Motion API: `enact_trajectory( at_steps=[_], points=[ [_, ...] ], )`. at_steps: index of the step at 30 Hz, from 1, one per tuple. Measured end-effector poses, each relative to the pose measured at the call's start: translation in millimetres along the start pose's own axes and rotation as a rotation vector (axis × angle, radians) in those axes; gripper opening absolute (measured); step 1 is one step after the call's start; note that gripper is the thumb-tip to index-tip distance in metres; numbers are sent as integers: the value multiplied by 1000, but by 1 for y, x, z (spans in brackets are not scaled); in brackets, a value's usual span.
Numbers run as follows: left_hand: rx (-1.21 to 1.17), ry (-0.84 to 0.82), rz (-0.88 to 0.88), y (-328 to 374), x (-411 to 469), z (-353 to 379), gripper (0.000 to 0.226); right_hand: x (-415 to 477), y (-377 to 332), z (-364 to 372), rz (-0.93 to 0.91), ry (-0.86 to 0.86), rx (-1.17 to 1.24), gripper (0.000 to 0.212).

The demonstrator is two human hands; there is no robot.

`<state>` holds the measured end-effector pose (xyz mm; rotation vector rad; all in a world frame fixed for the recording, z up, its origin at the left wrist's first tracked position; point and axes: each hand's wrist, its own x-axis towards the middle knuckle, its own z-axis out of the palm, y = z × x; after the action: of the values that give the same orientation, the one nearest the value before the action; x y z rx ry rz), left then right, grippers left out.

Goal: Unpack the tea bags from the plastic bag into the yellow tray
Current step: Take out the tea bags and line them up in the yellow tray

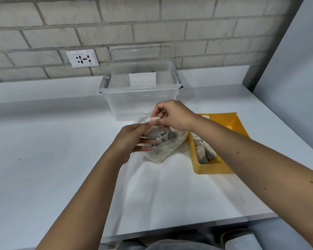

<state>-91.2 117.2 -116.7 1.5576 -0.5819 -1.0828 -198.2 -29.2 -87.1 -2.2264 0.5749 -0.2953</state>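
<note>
A clear plastic bag (163, 150) lies on the white counter at mid-frame, with several grey-white tea bags (154, 133) showing through it. My left hand (132, 141) holds the bag's left edge at its mouth, fingers curled on the plastic. Above the bag's mouth, my right hand (172, 116) pinches one tea bag (154, 120) between thumb and fingers. To the right stands the yellow tray (215, 168), with several tea bags (204, 150) lying in it; my right forearm crosses over part of the tray.
A clear plastic storage box (141, 98) stands just behind the bag, against a brick wall with a socket plate (82, 58). The counter's front edge runs close to my body. A grey wall panel (287, 69) closes the right side.
</note>
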Motion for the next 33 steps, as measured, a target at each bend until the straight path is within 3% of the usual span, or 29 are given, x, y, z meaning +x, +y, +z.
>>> enact_trajectory(
  at_steps=[4, 10, 15, 18, 21, 24, 29, 33],
  points=[
    [103, 142, 51, -6, 4, -2, 16, 7, 12, 5, 74, 68, 72, 10],
    [252, 293, 122, -13, 13, -6, 5, 24, 55, 33, 112, -28, -502, 15],
    [245, 291, 122, -15, 14, -5, 6, 41, 75, 70, 160, 27, -666, 21],
    [215, 280, 109, -16, 13, -7, 9, 45, 75, 73, 181, 72, -658, 13],
    [190, 278, 97, -17, 11, -8, 10, 39, 69, 66, 148, 75, -608, 29],
    [177, 279, 78, -18, 9, -10, 10, 21, 53, 48, 123, 88, -472, 13],
    [96, 257, 63, -18, 3, -7, 13, -32, 23, 27, -18, 390, -90, 3],
    [-26, 189, 79, -20, -5, 5, 12, -54, 22, 48, -251, 507, -163, 6]
  ],
)
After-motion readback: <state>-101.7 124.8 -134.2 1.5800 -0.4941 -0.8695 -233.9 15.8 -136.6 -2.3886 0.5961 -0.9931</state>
